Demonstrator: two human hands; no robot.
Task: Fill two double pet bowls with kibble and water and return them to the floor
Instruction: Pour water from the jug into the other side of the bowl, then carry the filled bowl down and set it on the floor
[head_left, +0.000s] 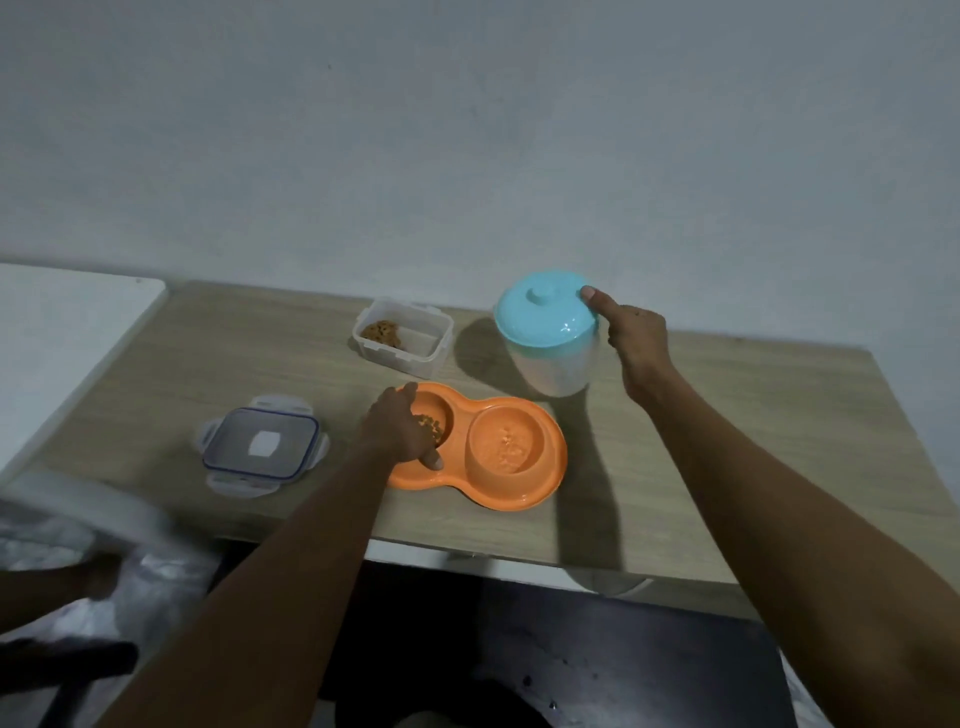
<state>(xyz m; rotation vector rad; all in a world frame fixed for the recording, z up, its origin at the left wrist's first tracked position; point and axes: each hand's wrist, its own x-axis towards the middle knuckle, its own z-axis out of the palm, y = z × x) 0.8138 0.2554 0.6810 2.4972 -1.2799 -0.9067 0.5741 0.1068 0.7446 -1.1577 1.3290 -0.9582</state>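
An orange double pet bowl (545, 478) lies on the wooden table (727, 441). Its left cup holds brown kibble (431, 425); its right cup holds water. My left hand (400, 431) grips the bowl's left end, thumb on the near rim, fingers over the far rim. Behind the bowl stands a white water jug (556, 369) with a light blue lid (540, 312). My right hand (634, 332) is clasped on the jug's right side, thumb pressing the lid's edge. A clear open food container (402, 338) with a little kibble stands at the back.
The container's clear lid (262, 441) with a blue seal lies on the table to the left. A white surface (62, 332) adjoins the table's left side. A dark floor shows below the table's near edge. A blurred pale object sits at lower left.
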